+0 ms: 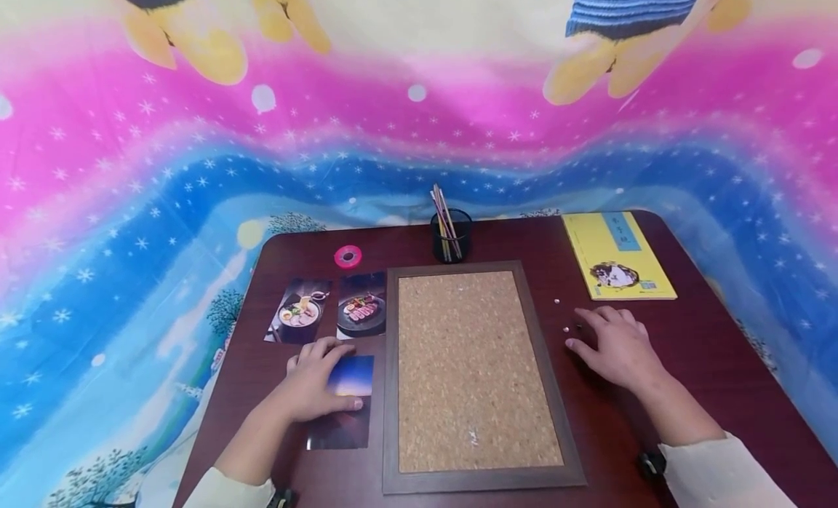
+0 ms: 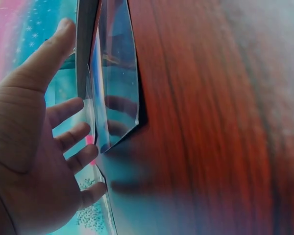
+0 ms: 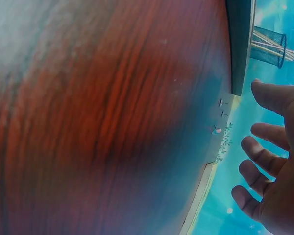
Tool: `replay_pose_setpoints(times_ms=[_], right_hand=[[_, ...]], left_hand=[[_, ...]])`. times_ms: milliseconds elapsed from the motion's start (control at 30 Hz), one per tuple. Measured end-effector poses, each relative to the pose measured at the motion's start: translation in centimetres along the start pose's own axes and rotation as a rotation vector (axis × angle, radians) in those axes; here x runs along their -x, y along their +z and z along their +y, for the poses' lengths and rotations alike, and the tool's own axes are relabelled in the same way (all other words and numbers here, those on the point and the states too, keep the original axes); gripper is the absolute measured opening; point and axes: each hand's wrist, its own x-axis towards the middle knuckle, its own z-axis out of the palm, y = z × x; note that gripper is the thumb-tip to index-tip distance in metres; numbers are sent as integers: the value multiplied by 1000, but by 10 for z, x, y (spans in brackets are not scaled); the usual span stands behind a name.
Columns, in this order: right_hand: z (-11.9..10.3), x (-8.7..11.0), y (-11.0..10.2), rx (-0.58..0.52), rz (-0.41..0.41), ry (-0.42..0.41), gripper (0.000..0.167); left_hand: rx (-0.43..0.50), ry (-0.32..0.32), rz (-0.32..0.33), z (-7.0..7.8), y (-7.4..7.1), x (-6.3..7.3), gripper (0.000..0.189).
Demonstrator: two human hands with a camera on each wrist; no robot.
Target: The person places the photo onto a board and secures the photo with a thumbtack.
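My left hand (image 1: pixel 313 383) hovers over or rests on a photo print of a dusk sky (image 1: pixel 353 373), its fingers relaxed and spread; whether it touches the print I cannot tell. Two food photos, a noodle bowl (image 1: pixel 301 311) and sliced meat on a dark plate (image 1: pixel 361 308), lie beyond that hand. To the right of the prints is a framed cork board (image 1: pixel 474 362), lying flat. My right hand (image 1: pixel 618 348) is held loosely above the table beside a few small thumbtacks (image 1: pixel 566 330), which also show as pins (image 3: pixel 222 103) in the right wrist view. Nothing is held.
A yellow book (image 1: pixel 618 257) lies at the back right of the dark red table (image 1: pixel 615 457). Behind the board stands a black mesh pencil cup (image 1: pixel 452 239) with several pencils. A pink tape roll (image 1: pixel 348 257) lies at the back left. A patterned curtain (image 1: pixel 419 129) hangs behind.
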Motion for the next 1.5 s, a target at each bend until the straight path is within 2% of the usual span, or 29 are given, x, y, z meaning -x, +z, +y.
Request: replay_pose_setpoints(times_ms=[200,433,667,1033,1233,1500], right_hand=[[5,-1,2,7,-15,-8,72],[10,-6,6,23,-7,-29,50],[10,-13,10,16,-24,-31,37],[9,-17,13,12,-10,-44,28],[10,-18,14,1,12,-60,23],[12,-22,17,-1,-1,-74,19]], left_hand=[[22,23,-82,-3,-1,14,120],[13,57,-110,-5,-3,20,137],[7,58,-129,-7,-4,19,136],[-4,50,-98,-14,1,19,134],[-10,53,-76,-12,0,19,132],[10,33,-72,-8,-3,18,129]])
